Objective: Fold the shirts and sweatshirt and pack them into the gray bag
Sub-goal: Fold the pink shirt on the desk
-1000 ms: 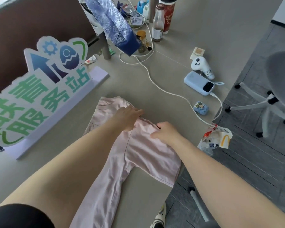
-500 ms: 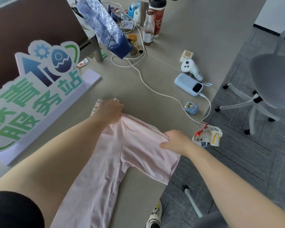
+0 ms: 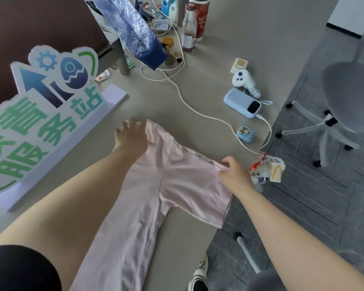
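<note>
Shirt: a pale pink shirt (image 3: 177, 185) lies flat on the grey bench (image 3: 229, 49), its body running down toward the near edge and one short sleeve spread out toward the bench's right edge; a thin dark seam curves where that sleeve joins the body.
Shirt's place: just right of the blue-and-green standing sign (image 3: 44, 114), with the white cable (image 3: 198, 110) lying beyond it.
Left hand: the left hand (image 3: 131, 136) is at the shirt's far end beside the sign, fingers spread and blurred; the palm lies over the fabric, and I cannot tell whether it presses down.
Right hand: the right hand (image 3: 234, 175) is at the outer end of the sleeve, well right of the sign, its fingers curled and pinching the sleeve's upper edge.
Change: half a second ago the left hand lay closed over the collar end; now its fingers are fanned out. The right hand has kept its pinch on the sleeve, which is now drawn further toward the crumpled wrapper (image 3: 269, 171) at the bench's edge.
</note>
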The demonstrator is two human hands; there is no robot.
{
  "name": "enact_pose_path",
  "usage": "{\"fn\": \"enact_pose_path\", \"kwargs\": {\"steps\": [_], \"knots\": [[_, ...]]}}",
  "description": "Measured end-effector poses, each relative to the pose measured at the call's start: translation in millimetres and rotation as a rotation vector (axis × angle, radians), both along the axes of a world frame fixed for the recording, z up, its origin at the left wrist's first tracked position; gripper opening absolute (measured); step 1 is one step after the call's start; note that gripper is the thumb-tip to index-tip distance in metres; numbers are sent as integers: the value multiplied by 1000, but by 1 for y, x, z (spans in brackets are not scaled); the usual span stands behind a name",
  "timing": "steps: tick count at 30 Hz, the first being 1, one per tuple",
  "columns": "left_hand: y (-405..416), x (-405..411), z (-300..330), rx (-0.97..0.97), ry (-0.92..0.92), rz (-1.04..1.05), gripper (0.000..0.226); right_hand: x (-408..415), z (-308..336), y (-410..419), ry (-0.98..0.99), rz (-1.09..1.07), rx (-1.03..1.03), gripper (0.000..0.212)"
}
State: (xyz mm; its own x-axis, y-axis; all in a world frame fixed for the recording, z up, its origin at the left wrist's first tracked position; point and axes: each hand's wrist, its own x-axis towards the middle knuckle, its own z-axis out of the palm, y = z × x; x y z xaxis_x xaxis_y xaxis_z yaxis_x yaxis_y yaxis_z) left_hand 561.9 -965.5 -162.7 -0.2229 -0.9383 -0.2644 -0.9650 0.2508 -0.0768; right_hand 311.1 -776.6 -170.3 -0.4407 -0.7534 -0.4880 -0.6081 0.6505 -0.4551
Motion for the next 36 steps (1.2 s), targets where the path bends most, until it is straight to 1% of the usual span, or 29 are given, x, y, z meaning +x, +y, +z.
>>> {"fn": "enact_pose_path", "kwargs": {"steps": [1, 2, 4, 5, 6, 9, 11, 13, 14, 16, 18, 20, 21, 23, 24, 26, 27, 29, 31, 32, 33, 36], "knots": [[-2, 8, -2, 27, 23, 91, 55, 2, 0, 1, 63, 21, -34, 35], [-4, 16, -3, 64, 70, 199, 59, 5, 0, 2, 142, 60, -65, 37], [-9, 28, -7, 142, 176, 398, 73, 12, -1, 0, 269, 157, -97, 26], [-11, 32, -10, 156, 218, 460, 75, 16, -2, -1, 302, 183, -90, 22], [-13, 34, -14, 156, 255, 490, 71, 19, -4, -3, 328, 187, -77, 19], [-10, 41, -20, 150, 405, 515, 39, 22, -7, -5, 400, 175, -46, 11], [-8, 46, -17, 69, 524, 552, 21, 20, -8, -3, 449, 177, -69, 10], [-8, 52, -14, -16, 564, 557, 13, 18, -8, 1, 518, 149, -104, 6], [-8, 54, -13, -25, 576, 557, 11, 17, -8, 1, 559, 136, -123, 4], [-5, 54, -11, -25, 540, 559, 13, 20, -8, 1, 602, 162, -172, 11], [1, 49, -9, -133, 402, 432, 25, 27, -10, -4, 604, 254, -251, 12], [8, 38, -6, -233, 338, 216, 31, 34, -11, -10, 587, 283, -224, 10], [11, 32, -5, -209, 336, 120, 33, 36, -12, -13, 571, 263, -177, 13], [16, 21, -7, -64, 308, -17, 39, 37, -12, -18, 551, 213, -108, 15], [19, 16, -10, 11, 276, -52, 44, 36, -11, -19, 545, 193, -92, 13], [20, 9, -15, 83, 228, -90, 53, 34, -9, -20, 529, 185, -92, 10], [20, 5, -16, 84, 213, -126, 58, 35, -9, -20, 518, 201, -118, 8], [18, -5, -16, 39, 186, -263, 69, 36, -8, -18, 455, 210, -253, 3], [12, -20, -13, 28, 180, -406, 75, 39, -4, -14, 377, 192, -369, 7], [9, -26, -11, 37, 178, -465, 74, 38, -4, -13, 338, 192, -384, 7], [7, -32, -11, 47, 177, -515, 71, 38, -3, -12, 304, 197, -357, 9], [2, -38, -15, 19, 176, -549, 43, 31, -2, -10, 270, 256, -159, 20]]}}
